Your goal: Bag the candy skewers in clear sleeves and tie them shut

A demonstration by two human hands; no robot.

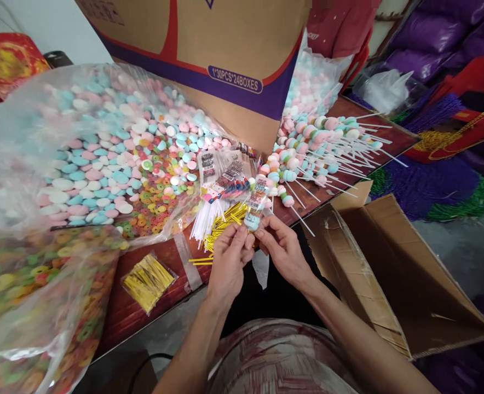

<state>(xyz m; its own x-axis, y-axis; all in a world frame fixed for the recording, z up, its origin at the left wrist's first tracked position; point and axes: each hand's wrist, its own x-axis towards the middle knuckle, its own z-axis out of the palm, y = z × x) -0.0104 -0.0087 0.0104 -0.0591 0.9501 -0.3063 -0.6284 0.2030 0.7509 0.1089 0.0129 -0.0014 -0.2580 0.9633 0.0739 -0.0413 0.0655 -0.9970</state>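
Both hands meet at the table's front edge around a bagged candy skewer (pixel 256 205), a stick of pastel marshmallow discs in a clear printed sleeve, standing upright. My left hand (pixel 229 257) pinches the sleeve's bottom end from the left. My right hand (pixel 283 249) pinches the same spot from the right. Loose gold twist ties (pixel 225 221) and white sticks lie just behind my left hand. A stack of clear printed sleeves (pixel 223 175) lies behind those.
A big clear bag of pastel marshmallow discs (pixel 98 142) and ring gummies (pixel 160 202) fills the left. Finished unbagged skewers (pixel 320 148) pile at the right. A packet of gold ties (pixel 147 280) lies front left. An open cardboard box (pixel 393 273) stands right; a large carton (pixel 225 54) is behind.
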